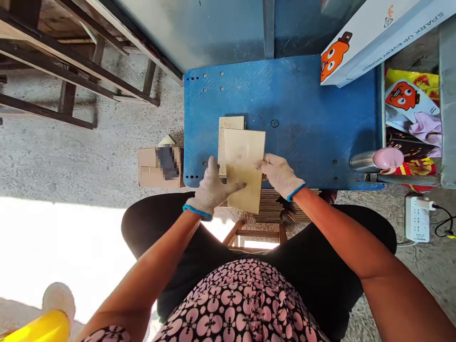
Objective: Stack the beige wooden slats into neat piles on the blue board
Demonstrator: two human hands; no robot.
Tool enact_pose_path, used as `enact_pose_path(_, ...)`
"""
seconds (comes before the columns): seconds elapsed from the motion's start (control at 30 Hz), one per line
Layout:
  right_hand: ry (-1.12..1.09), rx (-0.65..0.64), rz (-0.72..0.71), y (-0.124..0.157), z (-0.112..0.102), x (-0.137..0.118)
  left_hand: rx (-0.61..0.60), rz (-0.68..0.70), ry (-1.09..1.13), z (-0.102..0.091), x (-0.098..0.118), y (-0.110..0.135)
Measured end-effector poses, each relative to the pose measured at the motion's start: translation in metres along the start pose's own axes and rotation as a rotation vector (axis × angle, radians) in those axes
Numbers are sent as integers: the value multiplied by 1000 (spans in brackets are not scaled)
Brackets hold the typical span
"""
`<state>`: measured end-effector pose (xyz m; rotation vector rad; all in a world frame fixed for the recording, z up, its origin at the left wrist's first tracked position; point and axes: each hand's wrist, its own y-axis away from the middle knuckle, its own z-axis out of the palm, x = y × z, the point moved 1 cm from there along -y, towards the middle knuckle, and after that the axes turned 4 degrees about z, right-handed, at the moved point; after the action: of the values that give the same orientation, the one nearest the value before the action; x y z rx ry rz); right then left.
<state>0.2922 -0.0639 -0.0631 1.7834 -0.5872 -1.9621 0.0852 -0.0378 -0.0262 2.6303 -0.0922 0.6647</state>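
A thin, pale yellow rectangular board (245, 152) reaches over the near edge of the blue table (302, 109). My right hand (281, 173), in a white knitted glove with a blue cuff, pinches the board's right edge. Its fingertips are partly hidden beneath the board. My left hand (211, 187), gloved the same way, is at the board's lower left with thumb and fingers spread apart; the thumb lies across the board's face. Under the board's left side, a second pale board (231, 122) lies on the table.
Stacked thin boards (269, 206) stand below the table's near edge, above a wooden stool (258, 233). A steel bottle with a pink lid (388, 157) lies at the right. A large white box (356, 47) occupies the back right. A cardboard box (147, 171) is left of the table.
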Motion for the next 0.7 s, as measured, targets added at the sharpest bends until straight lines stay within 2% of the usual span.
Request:
enact_pose_path(0.13, -109, 57, 100, -4, -3, 3, -43, -118, 77, 48, 33, 28)
enact_pose_path(0.27, -66, 100, 110, -6, -9, 2, -35, -197, 48, 70, 55, 23)
enact_pose_path(0.37, -62, 145, 101, -9, -12, 2, -54, -176, 41, 73, 57, 12)
enact_pose_path(0.53, -206, 187, 94, -11, -11, -8, -153, -190, 63, 65, 49, -10)
enact_pose_path(0.7, -315, 278, 130, -10, -16, -23, -88, -250, -40, 42, 32, -42)
